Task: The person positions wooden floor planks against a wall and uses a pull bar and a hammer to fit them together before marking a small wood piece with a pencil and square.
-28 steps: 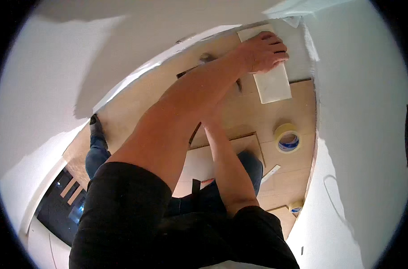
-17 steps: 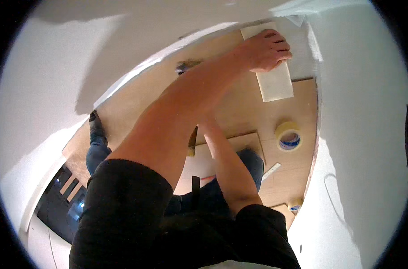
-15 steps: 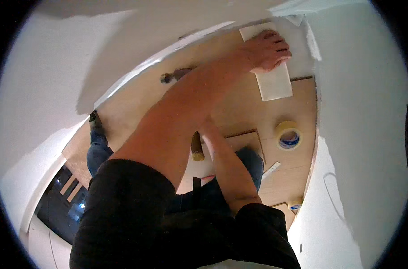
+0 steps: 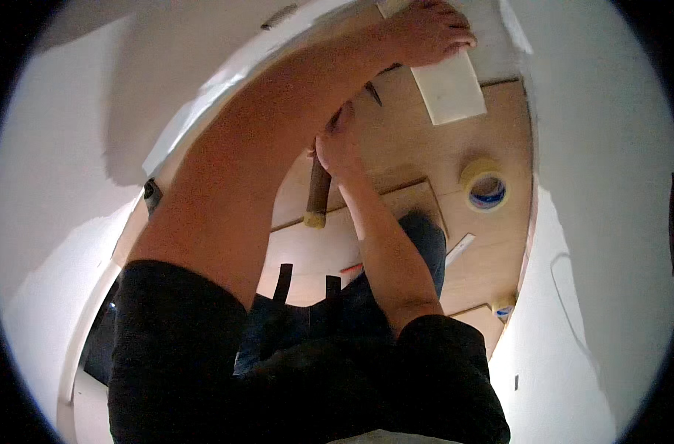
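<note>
- Head view, and the left hand [image 4: 435,33] is right up by the far right corner of the floor [image 4: 411,152], clasped over the pale block [image 4: 449,89], fingers hooked across its right edge.
- Nearer the body, the right hand [image 4: 337,144] is wrapped firmly round a dark-handled tool [image 4: 318,185], yellowish butt pointing back at the wearer; its head is masked by the left forearm [image 4: 278,111], though a dark pointed piece [image 4: 374,94] poking out beyond may well belong to it.
- Here's the danger: with that forearm reaching across, any stroke of the tool could clip the wrist or knuckles, because the line to the block is blocked.
- The block's near end sits just beside an exposed plank edge [image 4: 500,83]; too light a hold at this long reach might let it skid or twist, and a hard knock could chip that edge.
- Over toward the floor's right edge, the tape roll [image 4: 485,185] lies apart from the block, little threat there.
- Closer in, the loose board [image 4: 415,198] lies by the right knee [image 4: 428,248], white strip [image 4: 459,251] near; lean too far and the knee could shove either.
</note>
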`<state>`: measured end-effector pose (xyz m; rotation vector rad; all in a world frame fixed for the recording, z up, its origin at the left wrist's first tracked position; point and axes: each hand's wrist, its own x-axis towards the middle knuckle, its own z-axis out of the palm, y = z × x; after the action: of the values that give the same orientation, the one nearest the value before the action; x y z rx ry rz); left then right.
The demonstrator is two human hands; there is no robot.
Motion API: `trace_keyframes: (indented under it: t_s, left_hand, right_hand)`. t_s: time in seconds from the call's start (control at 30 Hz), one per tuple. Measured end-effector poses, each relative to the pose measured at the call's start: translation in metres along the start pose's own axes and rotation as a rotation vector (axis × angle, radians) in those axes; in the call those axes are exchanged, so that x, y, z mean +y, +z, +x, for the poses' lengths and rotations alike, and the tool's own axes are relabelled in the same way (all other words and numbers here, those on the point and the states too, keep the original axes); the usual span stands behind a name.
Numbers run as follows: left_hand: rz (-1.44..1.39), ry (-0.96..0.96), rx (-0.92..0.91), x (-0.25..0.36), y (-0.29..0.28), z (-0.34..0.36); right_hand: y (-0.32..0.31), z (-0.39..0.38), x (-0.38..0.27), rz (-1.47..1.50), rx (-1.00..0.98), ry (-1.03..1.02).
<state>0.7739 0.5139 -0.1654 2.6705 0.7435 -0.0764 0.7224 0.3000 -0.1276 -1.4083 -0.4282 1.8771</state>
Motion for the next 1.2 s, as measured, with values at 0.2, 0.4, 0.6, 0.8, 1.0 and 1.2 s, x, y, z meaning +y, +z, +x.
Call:
trace_keyframes:
  t_s: [0.2, 0.4, 0.6, 0.8, 1.0, 1.2]
  left_hand:
    - [-0.086, 0.236, 0.125, -0.033, 0.001, 0.003]
    - [-0.092, 0.178, 0.196, -0.029, -0.001, -0.007]
    - [-0.146, 0.200, 0.226, -0.024, -0.002, -0.006]
    - [-0.145, 0.178, 0.241, -0.019, 0.018, -0.007]
    - [-0.093, 0.180, 0.276, -0.021, 0.011, -0.009]
    - [-0.081, 0.200, 0.185, -0.022, -0.002, -0.009]
  right_hand:
    - [0.005, 0.006, 0.002, -0.408, -0.013, 0.040]
    - [0.013, -0.008, -0.007, -0.396, -0.035, 0.158]
    - [0.001, -0.011, -0.008, 0.038, 0.268, -0.025]
    - [-0.001, -0.014, 0.002, -0.313, 0.012, 0.128]
    - [0.002, -0.023, -0.032, 0.031, 0.275, 0.031]
    - [-0.001, -0.026, -0.040, -0.098, 0.152, 0.121]
